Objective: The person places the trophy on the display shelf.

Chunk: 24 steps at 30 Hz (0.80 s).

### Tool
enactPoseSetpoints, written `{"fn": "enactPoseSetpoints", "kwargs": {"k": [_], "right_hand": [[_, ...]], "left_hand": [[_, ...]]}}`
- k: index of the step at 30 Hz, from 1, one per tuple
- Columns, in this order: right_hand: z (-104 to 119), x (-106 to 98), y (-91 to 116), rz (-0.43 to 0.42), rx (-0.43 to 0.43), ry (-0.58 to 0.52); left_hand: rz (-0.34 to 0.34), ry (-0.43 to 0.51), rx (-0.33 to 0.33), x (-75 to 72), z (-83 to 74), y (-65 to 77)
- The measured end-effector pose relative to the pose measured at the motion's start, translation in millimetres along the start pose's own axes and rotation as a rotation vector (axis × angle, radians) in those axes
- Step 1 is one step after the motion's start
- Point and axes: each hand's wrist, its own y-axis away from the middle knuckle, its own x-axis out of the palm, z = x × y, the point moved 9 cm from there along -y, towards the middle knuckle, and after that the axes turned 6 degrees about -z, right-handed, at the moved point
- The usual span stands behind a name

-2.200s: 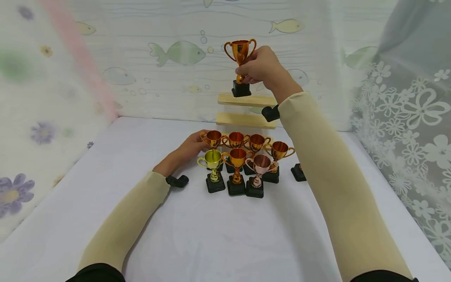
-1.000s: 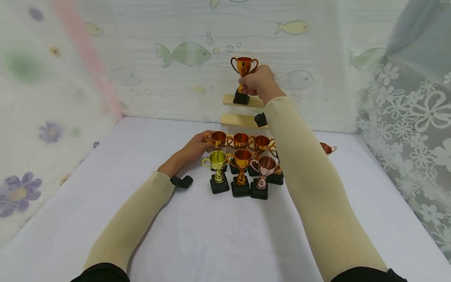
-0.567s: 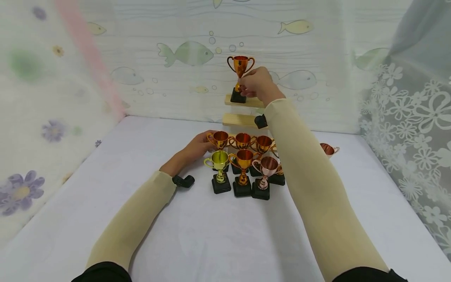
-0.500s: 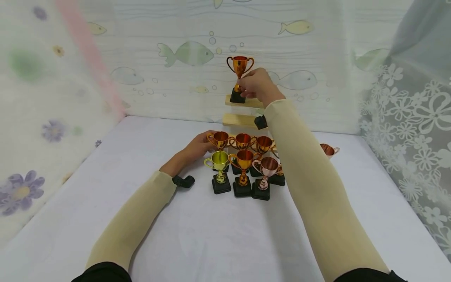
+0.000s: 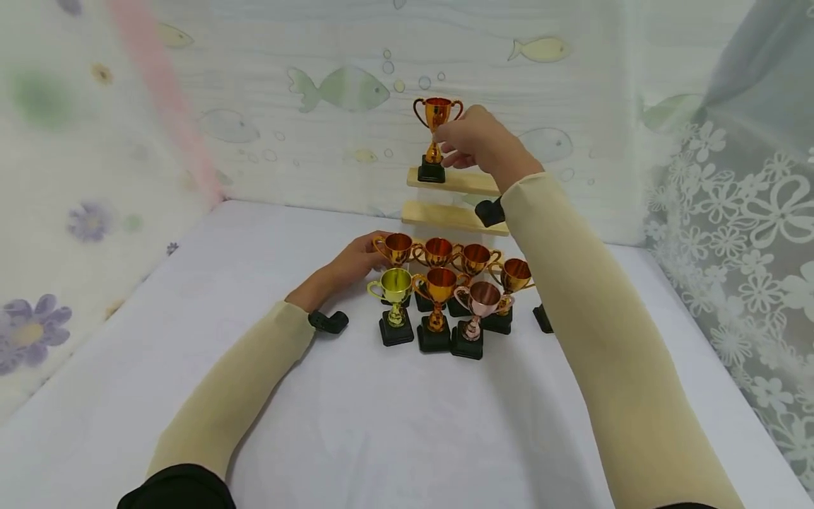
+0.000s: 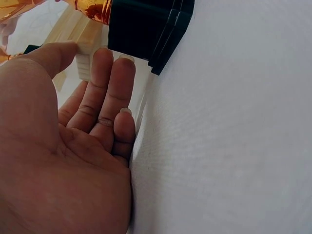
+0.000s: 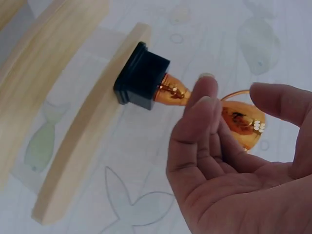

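Observation:
In the head view an orange-gold trophy cup (image 5: 437, 113) with a black base stands upright at the left end of the rack's top wooden shelf (image 5: 458, 182). Beside its stem is my right hand (image 5: 483, 141). The right wrist view shows that thumb spread away from the loosely bent fingers (image 7: 200, 109), which lie near the cup's stem and bowl without gripping. Low on the left, my left hand (image 5: 352, 265) reaches behind the trophies. In the left wrist view its thumb and extended fingers (image 6: 117, 85) are at the end of a wooden step (image 6: 90, 39), next to a black trophy base (image 6: 146, 29).
Several trophies crowd before the rack: a yellow-green cup (image 5: 397, 285), an orange cup (image 5: 441, 285) and a pinkish cup (image 5: 485, 298) in front, orange-gold ones behind. Another black base (image 5: 543, 318) is partly hidden by the right sleeve. A second shelf (image 5: 451, 215) runs below the top one.
My right hand has lowered the orange-gold trophy from mid-air onto the top shelf, and its fingers have loosened from the stem. The left hand has stayed by the rack.

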Motion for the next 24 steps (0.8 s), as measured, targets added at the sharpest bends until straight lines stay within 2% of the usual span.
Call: {"fn": "enactPoseSetpoints", "kwargs": {"k": [3,6,11,15,18,24], "right_hand": [[-2.7,4.2,8.2,0.047,-0.026,0.083],[1.5,5.5,20.4,0.078,-0.087,0.164],[15.3,2.9,52.5,0.119,-0.264,0.286],[19.1,-1.4,77.8,0.137,-0.369,0.323],[11.7,-7.0,92.9,0.123,-0.409,0.332],[-22.6,-26.1,116.6,0.07,-0.443,0.338]], "left_hand": [[0.009,0.015,-0.003,4.1,1.1,1.5],[0.008,0.024,0.009,4.4,-1.9,2.7],[0.002,0.001,0.017,0.9,-4.6,1.9],[-0.013,-0.013,0.0,-1.2,-1.8,0.2],[-0.013,0.008,-0.011,0.1,1.8,-0.1],[0.006,0.002,-0.012,3.3,8.0,-3.6]]}}
